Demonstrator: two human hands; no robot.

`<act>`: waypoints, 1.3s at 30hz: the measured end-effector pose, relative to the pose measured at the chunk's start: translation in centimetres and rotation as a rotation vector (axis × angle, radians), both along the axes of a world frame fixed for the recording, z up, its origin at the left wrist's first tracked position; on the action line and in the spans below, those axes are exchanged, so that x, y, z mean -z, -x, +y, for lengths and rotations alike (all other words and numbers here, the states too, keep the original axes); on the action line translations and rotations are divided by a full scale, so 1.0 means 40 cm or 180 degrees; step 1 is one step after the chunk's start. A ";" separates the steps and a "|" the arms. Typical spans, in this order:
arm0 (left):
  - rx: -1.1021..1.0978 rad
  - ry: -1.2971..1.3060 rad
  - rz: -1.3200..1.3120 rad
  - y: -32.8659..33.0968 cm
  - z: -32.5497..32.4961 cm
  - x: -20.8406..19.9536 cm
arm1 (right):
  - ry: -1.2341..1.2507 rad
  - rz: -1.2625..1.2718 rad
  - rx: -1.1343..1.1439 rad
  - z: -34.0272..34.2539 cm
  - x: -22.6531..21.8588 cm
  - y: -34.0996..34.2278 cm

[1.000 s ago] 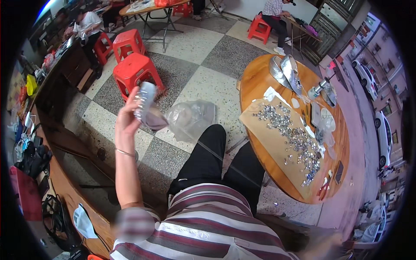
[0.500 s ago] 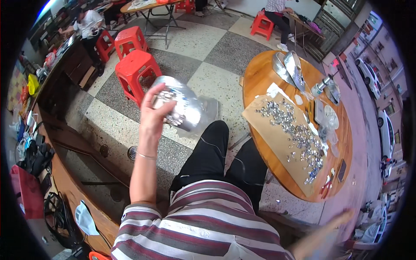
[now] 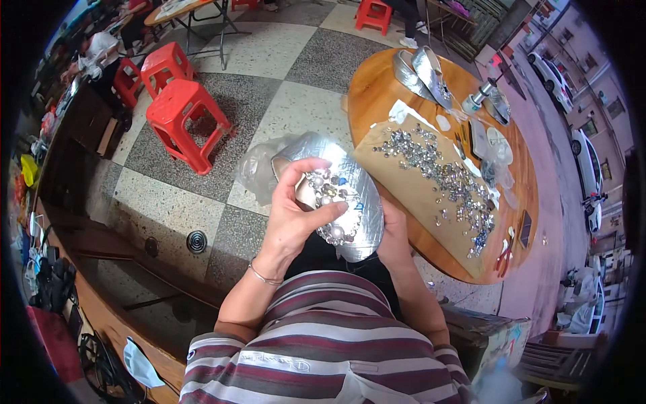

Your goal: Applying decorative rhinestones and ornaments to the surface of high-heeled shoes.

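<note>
Left hand (image 3: 291, 221) is gripping the silver curved piece (image 3: 365, 227) – thumb and forefinger curled over its face, around a cluster of stones and pearl-like beads (image 3: 330, 202). Right hand (image 3: 395, 232) sits against the piece's right edge; fingers are hidden behind it, so can't tell how closed they are. Piece is in front of the torso, cluster side facing up to the camera.

Right of the grip: round wooden table (image 3: 371, 84) with brown paper (image 3: 431, 219), loose shiny stones (image 3: 441, 168) scattered over it. Red-handled pliers (image 3: 503, 259) beyond the paper's lower right. More silver pieces (image 3: 425, 73) up and right of the grip. Clear plastic bag (image 3: 259, 172) just left of the piece – red stool (image 3: 176, 111) further up-left.
</note>
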State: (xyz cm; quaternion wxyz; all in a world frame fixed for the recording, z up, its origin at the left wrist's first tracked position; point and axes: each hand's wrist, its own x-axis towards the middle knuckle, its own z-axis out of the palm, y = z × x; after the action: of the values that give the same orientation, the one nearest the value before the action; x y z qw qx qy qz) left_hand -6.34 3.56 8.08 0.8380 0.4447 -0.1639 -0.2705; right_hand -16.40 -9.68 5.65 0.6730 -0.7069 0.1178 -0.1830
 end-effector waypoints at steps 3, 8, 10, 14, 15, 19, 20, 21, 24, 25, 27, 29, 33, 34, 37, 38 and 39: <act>0.0064 0.0066 0.0135 -0.007 -0.003 0.014 | 0.0108 -0.0169 -0.0149 0.001 0.015 -0.009; 0.0183 0.0174 0.0377 -0.016 -0.001 0.021 | 0.0143 -0.0172 -0.0207 0.002 0.038 -0.012; 0.0174 0.0149 0.0380 -0.019 -0.004 0.029 | 0.0105 -0.0181 -0.0221 0.008 0.043 -0.012; 0.0164 0.0055 0.0375 -0.017 -0.006 0.035 | -0.0182 -0.0201 -0.0052 0.023 0.049 -0.015; 0.0164 0.0013 0.0368 -0.016 -0.007 0.035 | -0.0240 -0.0219 -0.0035 0.022 0.056 -0.015; 0.0197 -0.0027 0.0442 -0.017 -0.015 0.028 | -0.0230 -0.0277 0.0003 0.020 0.070 -0.020; 0.0208 -0.0026 0.0473 -0.018 -0.018 0.028 | -0.0104 -0.0313 -0.0001 0.020 0.071 -0.023; 0.0207 -0.0026 0.0475 -0.017 -0.020 0.030 | 0.0023 -0.0349 -0.0004 0.021 0.073 -0.025; 0.0121 -0.0095 0.0322 -0.012 -0.027 0.040 | -0.0425 -0.0240 0.0075 0.022 0.086 -0.027; 0.0125 -0.0093 0.0328 -0.010 -0.028 0.042 | -0.0647 -0.0180 0.0119 0.023 0.088 -0.027; 0.0167 -0.0105 0.0360 -0.008 -0.028 0.046 | -0.0405 -0.0183 0.0076 0.039 0.058 -0.028; 0.0179 -0.0116 0.0378 -0.010 -0.029 0.053 | 0.0073 -0.0200 -0.0023 0.053 0.029 -0.030; 0.0211 -0.0103 0.0371 -0.013 -0.035 0.068 | -0.0533 -0.0283 0.0127 0.036 0.064 -0.036; 0.0202 -0.0119 0.0390 -0.012 -0.035 0.071 | -0.0532 -0.0281 0.0134 0.021 0.069 -0.037; 0.0203 -0.0149 0.0411 -0.016 -0.037 0.075 | -0.0507 0.0195 -0.0281 -0.043 0.059 -0.041; 0.0231 -0.0144 0.0502 -0.016 -0.039 0.078 | -0.0504 0.0191 -0.0265 -0.043 0.063 -0.037; 0.0262 -0.0139 0.0593 -0.015 -0.041 0.082 | -0.0242 0.0034 -0.0242 -0.036 0.063 -0.034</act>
State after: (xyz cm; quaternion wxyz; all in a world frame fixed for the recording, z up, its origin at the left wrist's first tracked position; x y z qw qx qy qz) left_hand -5.74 1.93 4.82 0.8279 0.4287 -0.0974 -0.3484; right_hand -15.04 -11.13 3.12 0.7052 -0.6858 0.1013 -0.1489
